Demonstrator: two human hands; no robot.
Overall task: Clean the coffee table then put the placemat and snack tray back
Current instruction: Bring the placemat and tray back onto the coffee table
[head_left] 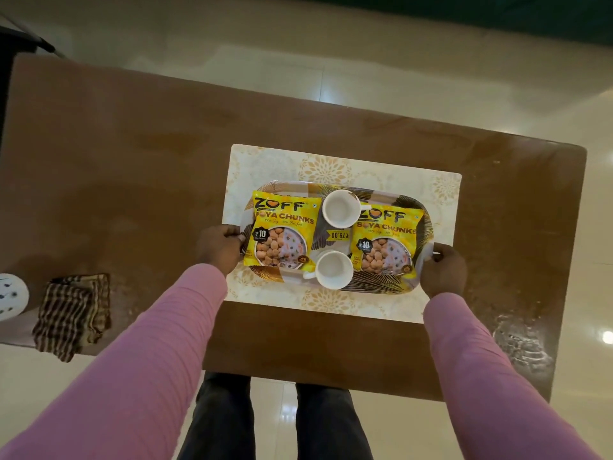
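Both arms wear long pink sleeves of fine ribbed knit, the left sleeve (156, 346) and right sleeve (474, 360) ending at the wrists. The left grip (220, 249) and right grip (442, 270) are bare. Dark trousers (225, 416) cover the legs.

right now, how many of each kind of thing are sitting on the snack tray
yellow soya chunks packets: 2
white cups: 2
total on the snack tray: 4
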